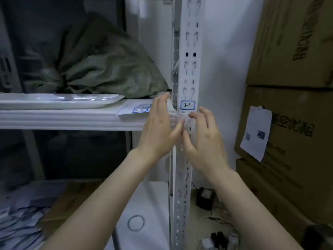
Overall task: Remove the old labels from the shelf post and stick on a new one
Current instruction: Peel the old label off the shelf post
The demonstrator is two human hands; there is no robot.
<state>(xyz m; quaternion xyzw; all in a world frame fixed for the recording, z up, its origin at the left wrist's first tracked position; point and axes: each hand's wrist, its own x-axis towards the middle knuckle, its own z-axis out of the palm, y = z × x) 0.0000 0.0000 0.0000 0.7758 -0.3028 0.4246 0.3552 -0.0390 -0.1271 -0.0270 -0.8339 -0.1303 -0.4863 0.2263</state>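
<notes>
Seemingly stuffed sack (108,65); label (188,105) on post (191,42)

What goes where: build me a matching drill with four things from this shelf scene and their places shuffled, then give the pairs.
1 label marked 21
2 white tray
3 green sack
4 cardboard box

A right of the shelf post
B stuck on the shelf post
C front left of the shelf board
D behind the white tray

Pairs: 1-B, 2-C, 3-D, 4-A
</notes>
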